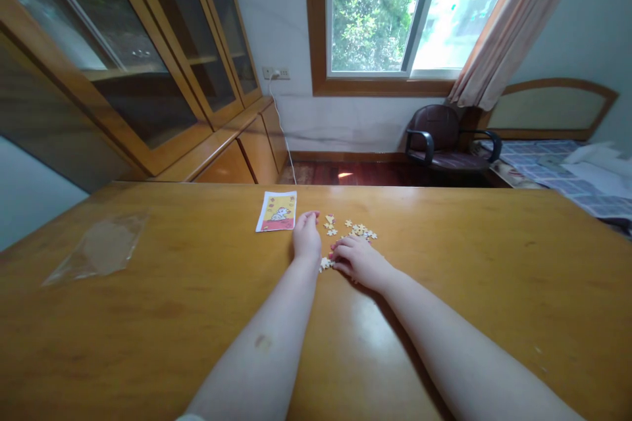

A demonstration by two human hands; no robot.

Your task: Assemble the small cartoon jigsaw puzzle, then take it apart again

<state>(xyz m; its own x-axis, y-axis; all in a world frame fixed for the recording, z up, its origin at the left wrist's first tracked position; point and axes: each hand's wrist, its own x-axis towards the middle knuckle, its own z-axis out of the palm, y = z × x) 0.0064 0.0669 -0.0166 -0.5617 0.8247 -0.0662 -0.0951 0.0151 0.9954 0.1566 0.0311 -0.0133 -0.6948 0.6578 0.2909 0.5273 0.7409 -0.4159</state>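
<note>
Several small jigsaw puzzle pieces [359, 229] lie loose on the wooden table, mostly pale, some with yellow or red showing. My left hand [307, 235] rests on its edge just left of them, fingers extended and nothing visible in it. Over the near pieces is my right hand [359, 261], palm down, with fingers bent and apart. Its fingertips touch or hover by a small cluster of white pieces [325, 264]; which of the two is hard to tell. Beside my left hand lies a picture card [277, 212] with a white cartoon figure on yellow and red.
A clear plastic bag [101, 245] lies flat on the left of the table [197, 329]. Beyond the far edge stand a glass-door cabinet [197, 79], a dark office chair [437, 135] and a bed [557, 164]. A white cable [282, 125] hangs from a wall socket.
</note>
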